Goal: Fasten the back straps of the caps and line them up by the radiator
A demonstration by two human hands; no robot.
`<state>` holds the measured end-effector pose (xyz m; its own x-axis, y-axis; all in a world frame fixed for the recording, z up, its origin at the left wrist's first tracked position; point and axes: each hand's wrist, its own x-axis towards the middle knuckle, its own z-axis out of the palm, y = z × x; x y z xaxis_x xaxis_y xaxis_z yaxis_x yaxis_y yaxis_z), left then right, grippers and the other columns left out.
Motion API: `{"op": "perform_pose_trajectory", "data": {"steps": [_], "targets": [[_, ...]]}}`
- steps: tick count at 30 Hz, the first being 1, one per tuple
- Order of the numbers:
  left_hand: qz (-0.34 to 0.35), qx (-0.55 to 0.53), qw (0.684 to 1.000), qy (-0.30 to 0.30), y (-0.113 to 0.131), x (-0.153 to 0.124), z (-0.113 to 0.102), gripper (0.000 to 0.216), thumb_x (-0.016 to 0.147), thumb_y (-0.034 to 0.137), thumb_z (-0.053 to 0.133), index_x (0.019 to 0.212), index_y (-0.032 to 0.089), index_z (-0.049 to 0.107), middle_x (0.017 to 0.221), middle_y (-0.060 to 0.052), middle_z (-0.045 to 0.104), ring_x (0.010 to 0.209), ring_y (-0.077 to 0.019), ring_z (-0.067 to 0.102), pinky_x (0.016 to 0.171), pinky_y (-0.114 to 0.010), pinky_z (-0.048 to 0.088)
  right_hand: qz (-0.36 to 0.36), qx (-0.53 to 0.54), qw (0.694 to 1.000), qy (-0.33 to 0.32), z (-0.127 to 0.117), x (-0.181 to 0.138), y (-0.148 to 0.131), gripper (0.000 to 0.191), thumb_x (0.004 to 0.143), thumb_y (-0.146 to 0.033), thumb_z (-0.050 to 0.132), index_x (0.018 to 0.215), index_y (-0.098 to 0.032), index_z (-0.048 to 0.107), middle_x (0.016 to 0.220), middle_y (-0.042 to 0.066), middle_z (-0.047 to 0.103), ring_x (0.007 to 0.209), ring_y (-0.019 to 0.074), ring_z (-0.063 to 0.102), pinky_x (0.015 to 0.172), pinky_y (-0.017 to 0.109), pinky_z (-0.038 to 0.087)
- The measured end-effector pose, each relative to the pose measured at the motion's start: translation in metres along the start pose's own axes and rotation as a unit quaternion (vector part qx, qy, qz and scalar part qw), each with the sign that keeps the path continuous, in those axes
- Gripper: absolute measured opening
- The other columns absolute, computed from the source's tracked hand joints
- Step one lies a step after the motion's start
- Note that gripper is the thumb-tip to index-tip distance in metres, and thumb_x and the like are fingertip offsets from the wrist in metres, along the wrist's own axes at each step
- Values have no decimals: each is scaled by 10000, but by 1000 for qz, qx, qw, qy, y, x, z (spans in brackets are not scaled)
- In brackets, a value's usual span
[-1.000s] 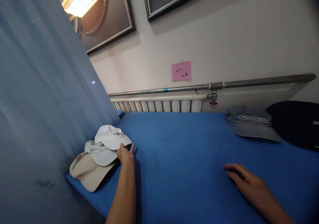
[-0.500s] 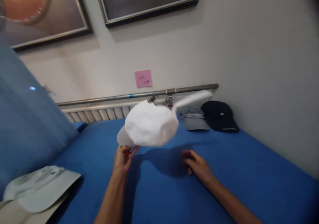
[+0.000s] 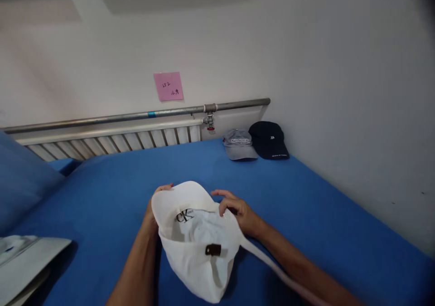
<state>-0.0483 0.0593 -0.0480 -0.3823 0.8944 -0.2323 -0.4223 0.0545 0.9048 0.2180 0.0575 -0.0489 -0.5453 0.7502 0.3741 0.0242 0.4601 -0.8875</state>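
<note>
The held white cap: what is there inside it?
Inside the white cap, black CK letters and pale fabric show. Its near side covers part, which cannot be seen.

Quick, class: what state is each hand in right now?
Left hand: closed, holding the white cap by its brim.
Right hand: fingers curled, holding the cap's side.

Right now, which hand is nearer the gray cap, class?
Right: the right hand is straight in front of the gray cap; the left hand is farther, front-left of it.
</note>
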Motion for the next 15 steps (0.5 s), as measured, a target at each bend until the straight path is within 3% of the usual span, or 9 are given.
{"op": "perform_pose_trajectory", "data": {"steps": [2, 4, 6, 7, 8, 9, 11, 15], "targets": [[2, 29, 999, 31, 2, 3, -4, 257, 559, 183, 699, 812, 165, 660, 684, -14, 657, 567, -184, 603, 563, -314, 511, 2, -14, 1000, 17, 4, 1, 2, 121, 781, -180, 589, 660, -186, 588, 1157, 106, 618, 1115, 225, 577, 879, 350, 459], [23, 52, 996, 66, 8, -1, -7, 283, 627, 205, 677, 910, 196, 666, 740, -13, 670, 641, -187, 622, 643, -320, 516, 14, -14, 997, 73, 6, 2, 5, 107, 773, -169, 578, 669, -192, 568, 1085, 88, 638, 1026, 200, 606, 865, 340, 462], [106, 100, 985, 96, 19, -14, -6, 290, 699, 234, 659, 989, 248, 668, 955, -13, 690, 875, -189, 637, 833, -312, 489, 32, -3, 990, 135, 5, 3, 9, 102, 759, -198, 604, 671, -198, 552, 1042, 72, 648, 977, 193, 611, 856, 335, 465], [187, 156, 965, 96, 25, -22, -4, 264, 753, 278, 631, 1014, 263, 672, 1079, -15, 674, 1018, -194, 607, 936, -314, 442, 42, 3, 986, 162, 5, 3, 10, 109, 752, -218, 619, 672, -200, 548, 1032, 66, 652, 969, 193, 610, 857, 336, 464], [262, 214, 938, 79, 31, -31, 0, 269, 801, 327, 590, 1051, 272, 673, 1162, -22, 654, 1133, -214, 558, 1018, -349, 382, 53, 11, 982, 182, 4, 2, 10, 117, 744, -237, 632, 674, -202, 545, 1029, 61, 654, 963, 194, 608, 857, 336, 465], [290, 273, 917, 22, 35, -40, 5, 284, 827, 365, 563, 1072, 275, 676, 1184, -27, 652, 1178, -237, 531, 1053, -392, 347, 63, 21, 978, 199, 4, 2, 10, 128, 736, -253, 642, 676, -203, 541, 1026, 58, 655, 954, 195, 607, 852, 335, 467], [283, 367, 879, -108, 39, -56, 17, 276, 768, 391, 633, 1000, 268, 718, 1114, -33, 693, 1180, -289, 528, 1093, -470, 279, 80, 50, 970, 223, 5, 1, 8, 140, 720, -271, 653, 684, -205, 534, 1038, 54, 652, 944, 196, 605, 840, 334, 474], [243, 370, 865, -235, 32, -72, 37, 351, 507, 258, 848, 848, 243, 771, 896, -68, 737, 1074, -339, 575, 1151, -472, 98, 95, 100, 952, 273, 6, 0, 5, 127, 701, -269, 644, 717, -217, 529, 1094, 38, 631, 970, 200, 593, 851, 335, 472]]}}
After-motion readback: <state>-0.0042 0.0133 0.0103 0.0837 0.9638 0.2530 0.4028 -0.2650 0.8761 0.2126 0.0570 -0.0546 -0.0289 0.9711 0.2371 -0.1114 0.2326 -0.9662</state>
